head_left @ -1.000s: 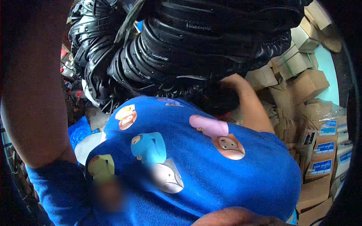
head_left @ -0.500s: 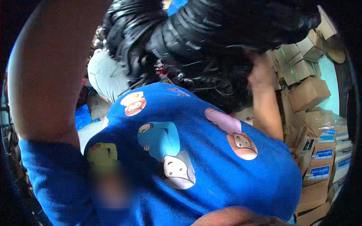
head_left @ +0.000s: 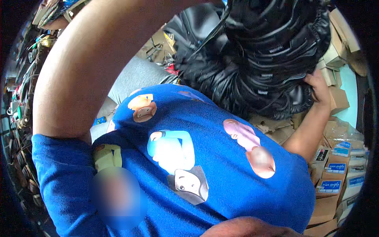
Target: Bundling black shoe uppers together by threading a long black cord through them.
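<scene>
A large bundle of shiny black gathered items (head_left: 272, 59), stacked in layers with small pale labels, fills the upper right in front of me. I cannot make out exactly what kind of goods they are. My right hand (head_left: 319, 87) grips the bundle's lower right side, thumb showing against the black material. My left forearm (head_left: 130, 43) rises across the upper left toward the bundle's top. The left hand itself lies beyond the top edge, so its fingers are hidden. More loose black material (head_left: 201, 27) lies just left of the bundle.
Brown cartons (head_left: 329, 189) with blue and white labels are stacked at the right, under clear plastic wrap. Further boxes (head_left: 335, 51) stand behind them. Cluttered small goods (head_left: 35, 51) line the far left. My grey-clad leg (head_left: 136, 81) is below the left forearm.
The black bundle has shifted right and down, turning more upright. My right hand has moved right with it. My left forearm has swung to the right, uncovering the clutter at the left.
</scene>
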`<state>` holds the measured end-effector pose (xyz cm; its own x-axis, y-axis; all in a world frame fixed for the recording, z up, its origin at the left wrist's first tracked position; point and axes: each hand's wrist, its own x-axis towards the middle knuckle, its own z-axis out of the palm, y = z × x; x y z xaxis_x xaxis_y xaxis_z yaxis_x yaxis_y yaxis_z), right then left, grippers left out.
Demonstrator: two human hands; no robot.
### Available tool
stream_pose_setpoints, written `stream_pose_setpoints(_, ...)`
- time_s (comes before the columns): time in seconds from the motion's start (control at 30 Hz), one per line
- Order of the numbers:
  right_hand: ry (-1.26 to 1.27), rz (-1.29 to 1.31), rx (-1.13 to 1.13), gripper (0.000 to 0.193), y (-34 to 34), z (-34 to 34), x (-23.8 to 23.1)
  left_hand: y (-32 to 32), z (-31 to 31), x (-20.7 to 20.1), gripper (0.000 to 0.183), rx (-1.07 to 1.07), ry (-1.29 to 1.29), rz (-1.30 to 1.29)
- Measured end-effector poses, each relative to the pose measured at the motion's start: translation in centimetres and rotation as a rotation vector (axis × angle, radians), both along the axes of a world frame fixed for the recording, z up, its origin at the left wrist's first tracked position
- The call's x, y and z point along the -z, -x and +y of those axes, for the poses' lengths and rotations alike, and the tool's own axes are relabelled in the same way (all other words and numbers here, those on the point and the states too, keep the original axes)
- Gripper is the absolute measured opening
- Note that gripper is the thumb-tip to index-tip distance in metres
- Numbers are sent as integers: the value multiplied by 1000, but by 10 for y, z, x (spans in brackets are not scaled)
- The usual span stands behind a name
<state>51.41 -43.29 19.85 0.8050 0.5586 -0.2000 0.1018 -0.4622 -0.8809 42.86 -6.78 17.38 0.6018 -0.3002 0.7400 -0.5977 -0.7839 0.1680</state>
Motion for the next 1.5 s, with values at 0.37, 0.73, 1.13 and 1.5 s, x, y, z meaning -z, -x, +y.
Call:
stream_pose_setpoints(0.37, 1142, 458, -247, 57, -40, 48, 91, 2, -24, 85, 24, -52, -168, 859)
stream_pose_setpoints(0.73, 106, -137, -1240, 18, 82, 232, 102, 45, 12, 55, 24, -248, -32, 809)
stream_pose_setpoints(1.13, 1222, -1143, -986, 68, 19, 240, 102, 130, 85, 71, 27, -480, 331, 459)
stream_pose_setpoints(1.5, 1252, -857, -971, 64, 29, 265, 81, 325, 99, 237, 31, -841, 527, 1119)
